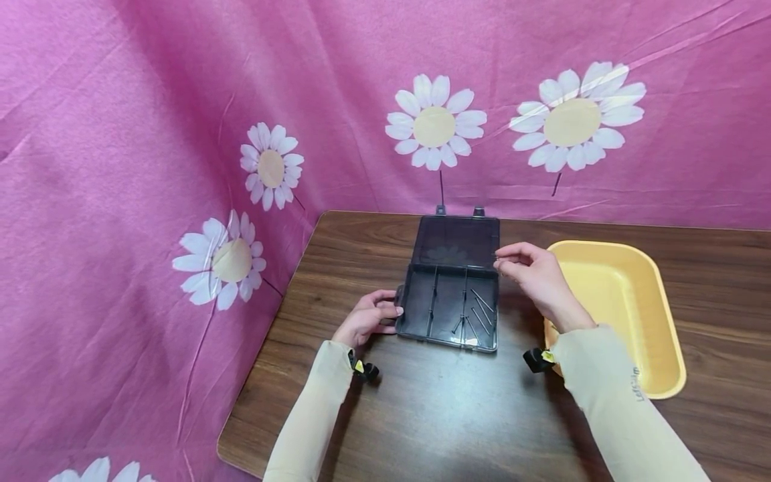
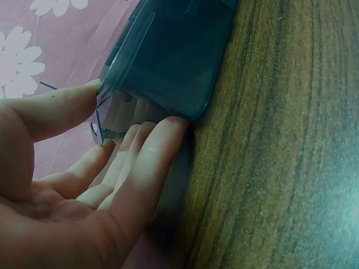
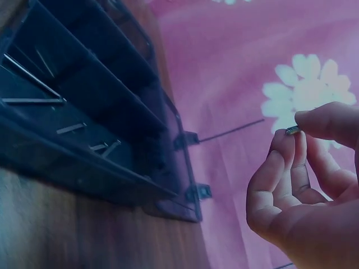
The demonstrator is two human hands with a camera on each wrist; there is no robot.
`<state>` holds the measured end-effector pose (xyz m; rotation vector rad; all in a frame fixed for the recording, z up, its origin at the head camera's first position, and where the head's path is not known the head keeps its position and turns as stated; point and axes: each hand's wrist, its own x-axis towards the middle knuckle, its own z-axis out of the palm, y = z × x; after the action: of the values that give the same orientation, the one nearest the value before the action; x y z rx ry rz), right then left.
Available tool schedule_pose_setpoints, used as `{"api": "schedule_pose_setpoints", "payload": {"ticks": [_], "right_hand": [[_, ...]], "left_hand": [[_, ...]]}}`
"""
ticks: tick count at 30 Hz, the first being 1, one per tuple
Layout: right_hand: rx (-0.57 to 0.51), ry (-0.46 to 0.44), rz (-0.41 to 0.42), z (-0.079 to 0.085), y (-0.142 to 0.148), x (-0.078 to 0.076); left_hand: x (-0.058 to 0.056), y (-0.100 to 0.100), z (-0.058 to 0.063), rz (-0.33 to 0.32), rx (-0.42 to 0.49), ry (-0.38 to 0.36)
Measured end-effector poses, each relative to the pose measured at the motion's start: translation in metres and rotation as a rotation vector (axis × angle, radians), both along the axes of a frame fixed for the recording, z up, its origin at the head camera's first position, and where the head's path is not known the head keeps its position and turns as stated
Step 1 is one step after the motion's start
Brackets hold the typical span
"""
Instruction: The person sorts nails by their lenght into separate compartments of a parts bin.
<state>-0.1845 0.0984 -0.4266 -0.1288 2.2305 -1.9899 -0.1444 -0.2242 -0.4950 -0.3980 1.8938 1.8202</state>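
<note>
A dark, see-through compartment box (image 1: 417, 304) lies on the table with its lid (image 1: 458, 239) folded back. Several nails (image 1: 481, 316) are in its right-hand compartment; the left and middle ones show none. At the box's left side, my left hand (image 1: 369, 314) grips the edge, thumb on the upper rim and fingertips low against the wall (image 2: 168, 84). Raised beside the lid's right edge, my right hand (image 1: 536, 278) pinches a small, shiny metal piece (image 3: 292, 130) between thumb and fingertips. Most of that piece is hidden, so its kind cannot be told.
A yellow plastic tub (image 1: 668, 335) stands on the right, partly behind my right forearm; part of its inside is hidden. The brown wooden table (image 1: 421, 415) meets a pink flowered cloth (image 1: 349, 100) at the back and left.
</note>
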Motion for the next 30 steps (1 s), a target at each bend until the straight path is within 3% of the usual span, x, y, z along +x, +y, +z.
{"api": "schedule_pose_setpoints", "payload": {"ticks": [18,30], "right_hand": [[0.172,-0.003,0.063,-0.026,-0.037,-0.004],[0.382,0.087,0.090,-0.038,-0.054,-0.004]], "left_hand": [[-0.001,0.001,0.003,0.023,0.013,-0.011],[0.000,0.001,0.001,0.010,-0.004,-0.006]]}}
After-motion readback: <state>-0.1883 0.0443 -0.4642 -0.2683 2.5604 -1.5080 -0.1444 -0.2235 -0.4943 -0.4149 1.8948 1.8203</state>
